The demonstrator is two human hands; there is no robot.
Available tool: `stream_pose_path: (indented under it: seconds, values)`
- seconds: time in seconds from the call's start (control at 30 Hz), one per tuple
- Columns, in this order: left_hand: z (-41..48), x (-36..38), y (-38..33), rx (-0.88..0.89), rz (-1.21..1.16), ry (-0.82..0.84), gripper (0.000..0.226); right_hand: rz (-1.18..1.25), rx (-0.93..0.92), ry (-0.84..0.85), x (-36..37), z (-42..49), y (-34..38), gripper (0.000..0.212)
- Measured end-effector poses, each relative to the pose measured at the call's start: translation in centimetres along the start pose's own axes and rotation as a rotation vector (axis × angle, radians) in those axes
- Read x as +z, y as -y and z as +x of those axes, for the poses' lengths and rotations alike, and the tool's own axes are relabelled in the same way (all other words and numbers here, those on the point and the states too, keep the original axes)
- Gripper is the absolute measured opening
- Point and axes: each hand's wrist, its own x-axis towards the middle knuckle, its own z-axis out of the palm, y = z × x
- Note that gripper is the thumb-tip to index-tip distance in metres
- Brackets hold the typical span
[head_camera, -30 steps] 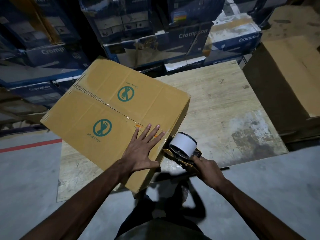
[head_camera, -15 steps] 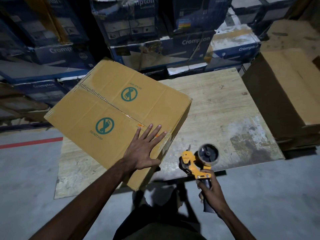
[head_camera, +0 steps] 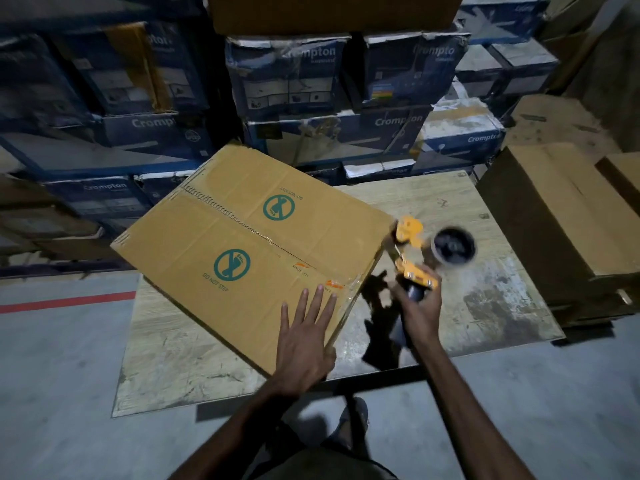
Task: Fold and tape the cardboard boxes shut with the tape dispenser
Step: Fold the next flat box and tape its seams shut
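The wooden board is carrying the cardboard box, which is sitting skewed on it with its flaps folded down and its centre seam running toward the near right edge. The box is looking stiff but hollow, and probably light enough to slide, so pressing down near the seam is the sensible hold. The left hand is doing just that, lying flat with fingers spread on the near corner of the top. The right hand is gripping the handle of the yellow tape dispenser, which is hovering blurred just beside the box's right edge. It is looking rigid and light, with its roll sitting off to the right.
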Motion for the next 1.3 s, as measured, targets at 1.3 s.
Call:
stream_pose_path:
  seconds: [1.3]
  values:
    - [-21.0, -0.6, 30.9, -0.704, -0.369, -0.397, 0.109, -0.419, -0.208, 0.107, 18.3, -19.8, -2.1, 0.052]
